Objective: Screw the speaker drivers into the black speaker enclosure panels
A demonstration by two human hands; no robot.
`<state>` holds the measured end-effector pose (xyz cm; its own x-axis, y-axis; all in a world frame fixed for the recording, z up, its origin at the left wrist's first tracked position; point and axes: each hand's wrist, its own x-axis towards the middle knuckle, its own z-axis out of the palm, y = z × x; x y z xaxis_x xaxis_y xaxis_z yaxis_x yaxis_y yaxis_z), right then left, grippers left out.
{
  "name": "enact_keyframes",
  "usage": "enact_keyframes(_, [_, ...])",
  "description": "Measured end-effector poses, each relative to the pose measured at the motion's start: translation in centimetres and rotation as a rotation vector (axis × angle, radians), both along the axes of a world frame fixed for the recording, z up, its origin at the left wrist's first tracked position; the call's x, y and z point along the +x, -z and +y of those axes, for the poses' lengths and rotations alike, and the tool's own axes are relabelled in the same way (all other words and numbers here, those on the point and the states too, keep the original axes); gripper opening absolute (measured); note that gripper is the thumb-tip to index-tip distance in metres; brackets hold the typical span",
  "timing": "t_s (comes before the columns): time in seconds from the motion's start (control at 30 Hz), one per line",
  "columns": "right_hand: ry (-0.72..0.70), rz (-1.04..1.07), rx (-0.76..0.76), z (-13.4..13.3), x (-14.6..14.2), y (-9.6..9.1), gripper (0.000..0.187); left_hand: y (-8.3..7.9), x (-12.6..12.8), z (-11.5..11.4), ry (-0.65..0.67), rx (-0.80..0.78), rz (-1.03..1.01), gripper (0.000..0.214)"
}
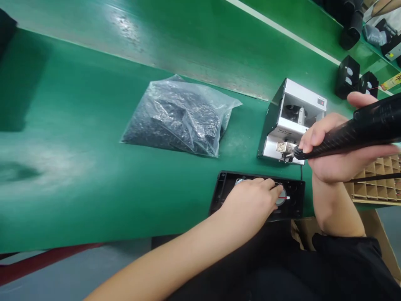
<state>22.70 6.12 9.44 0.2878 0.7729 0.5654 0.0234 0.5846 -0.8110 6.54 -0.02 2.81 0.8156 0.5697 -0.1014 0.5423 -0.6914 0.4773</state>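
My right hand [335, 163] is wrapped round a black electric screwdriver [372, 123]. The screwdriver's tip meets the front pickup spot of a silver and black screw feeder [283, 125]. Below the feeder, near the table edge, lies a shallow black plastic housing [222, 189]. My left hand [252, 200] rests over this housing with curled fingers on a round speaker [282, 197]. A red wire with a white connector [288, 197] shows beside those fingers. Part of another metal-edged piece [238, 181] peeks out at the hand's left; my hand hides most of it.
A clear plastic bag [181, 117] of dark parts lies on the green table [78, 175], left of the feeder. Black boxes with round speakers [347, 75] stand at the back right. A cardboard divider grid [376, 177] is at the right, under my right forearm's side.
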Motion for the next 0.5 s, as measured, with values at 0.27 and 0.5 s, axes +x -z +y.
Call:
enact_keyframes(0.27, [-0.1,0.111,-0.047,-2.7,0.7,-0.8,0.068,1.0,-0.3,-0.1,-0.023,0.017,-0.068,0.043])
enact_keyframes(0.5, [0.063,0.061,-0.218,-11.4,2.9,-1.5,0.046,1.2,-0.2,0.0,-0.052,0.036,-0.104,0.033])
